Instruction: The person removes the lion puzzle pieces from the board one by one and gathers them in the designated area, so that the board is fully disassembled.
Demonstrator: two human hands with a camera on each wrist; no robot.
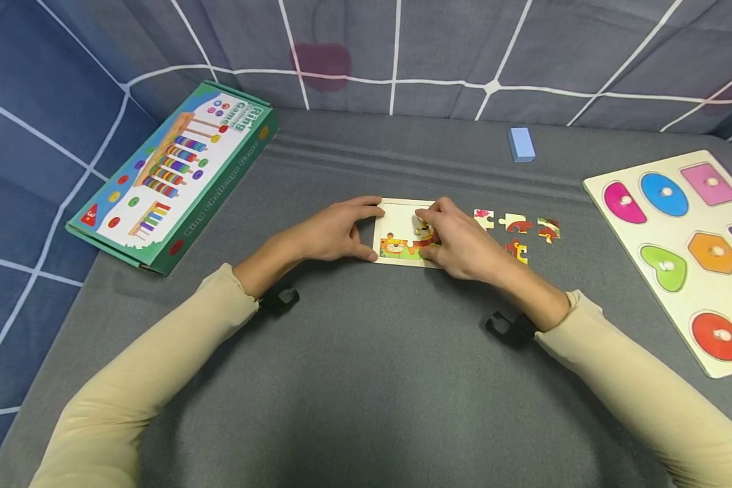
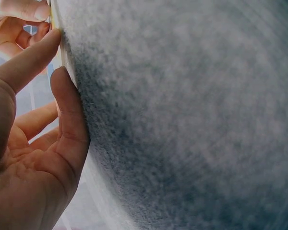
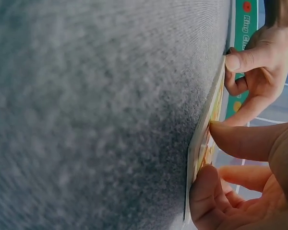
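Observation:
A small wooden jigsaw tray [image 1: 396,211] lies on the grey cloth, with picture pieces [image 1: 396,245] along its lower part. At its left edge, my left hand [image 1: 331,230] holds the tray between thumb and fingers. Over its right side, my right hand [image 1: 463,240] pinches a jigsaw piece [image 1: 425,232] with a yellow animal picture, partly hidden by the fingers. In the right wrist view, the right thumb and fingertips [image 3: 206,179] are at the tray's edge [image 3: 194,155]. Several loose jigsaw pieces [image 1: 515,223] lie just right of the tray.
A green ring game box [image 1: 171,176] lies at the back left. A small blue block [image 1: 521,145] stands towards the back. On the right rests a wooden shape board [image 1: 677,224] with knobbed coloured shapes. Behind the table hangs a checked cloth [image 1: 439,47].

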